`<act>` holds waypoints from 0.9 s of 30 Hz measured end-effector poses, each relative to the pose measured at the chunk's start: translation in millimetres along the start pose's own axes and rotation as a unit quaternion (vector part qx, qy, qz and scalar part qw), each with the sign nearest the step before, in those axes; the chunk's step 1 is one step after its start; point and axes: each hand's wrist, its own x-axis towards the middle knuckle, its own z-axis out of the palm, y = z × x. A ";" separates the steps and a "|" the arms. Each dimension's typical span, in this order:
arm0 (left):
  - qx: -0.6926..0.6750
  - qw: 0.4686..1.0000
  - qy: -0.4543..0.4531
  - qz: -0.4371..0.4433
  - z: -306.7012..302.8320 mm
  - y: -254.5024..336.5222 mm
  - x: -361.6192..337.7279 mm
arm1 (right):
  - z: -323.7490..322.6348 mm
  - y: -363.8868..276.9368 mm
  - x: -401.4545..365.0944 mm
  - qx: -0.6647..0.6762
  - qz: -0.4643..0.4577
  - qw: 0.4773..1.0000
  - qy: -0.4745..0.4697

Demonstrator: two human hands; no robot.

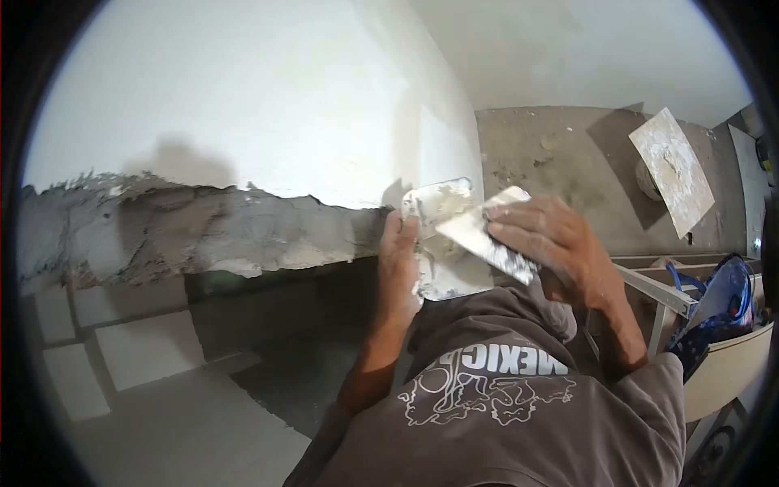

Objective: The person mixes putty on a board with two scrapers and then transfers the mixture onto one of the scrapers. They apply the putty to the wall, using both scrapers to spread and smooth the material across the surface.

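My left hand point(398, 268) is closed on the edge of a flat plastering blade point(454, 280), pale and smeared with wet plaster. My right hand point(556, 243) grips a second, smaller pale scraper point(475, 231), its fingers pressed over the far side. The scraper lies across the face of the blade, over the plaster on it. Both tools are in front of my chest, close to the corner of the white wall point(268, 105). Along the wall's lower edge runs a rough grey strip point(300, 231) of bare mortar with a ragged border.
At the right, a square board point(673, 170) with plaster on it rests on a bucket-like container point(647, 180). Nearer stands a metal frame point(653, 288) beside a blue bag point(726, 300). Pale tiles or panels point(150, 349) lie at the lower left.
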 end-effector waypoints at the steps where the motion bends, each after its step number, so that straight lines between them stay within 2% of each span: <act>1: -0.004 1.000 0.002 -0.002 -2.5 -1.6 4.2 | -7.2 -12.6 3.9 -0.008 0.001 1.000 -0.017; 2: 0.062 0.997 0.010 0.037 -13.2 -11.5 12.7 | -8.4 -22.0 6.8 -0.014 0.001 0.999 -0.035; 5: 0.103 0.994 0.017 0.037 -12.5 -18.3 21.2 | -0.6 -26.8 1.9 -0.098 -0.023 0.993 -0.065; 7: 0.071 0.997 -0.010 0.019 4.7 6.2 6.3 | 3.7 -31.4 0.5 -0.130 -0.023 0.988 -0.083; 10: 0.080 0.996 -0.020 0.044 4.4 -1.4 9.3 | 8.6 -31.2 -6.7 -0.152 -0.027 0.982 -0.105; 12: 0.102 0.993 -0.017 0.061 4.8 -2.1 10.9 | 10.8 -31.3 -11.6 -0.150 -0.018 0.981 -0.124; 14: 0.053 0.997 -0.014 0.054 6.0 -4.1 11.8 | 11.4 -30.1 -17.4 -0.158 -0.015 0.977 -0.144; 16: 0.130 0.988 -0.005 0.089 -2.6 -15.2 21.6 | 13.0 -29.9 -19.8 -0.160 -0.007 0.976 -0.146; 20: 0.111 0.991 0.017 0.076 -1.8 -25.3 28.4 | 1.4 -33.8 -11.5 -0.150 -0.006 0.975 -0.164; 25: 0.187 0.979 0.021 0.083 -9.0 -24.7 32.8 | -17.9 -33.7 -5.2 -0.126 -0.004 0.963 -0.237; 27: 0.158 0.982 0.021 0.100 -6.1 -28.8 32.0 | -34.1 -30.7 0.5 -0.091 -0.001 0.958 -0.271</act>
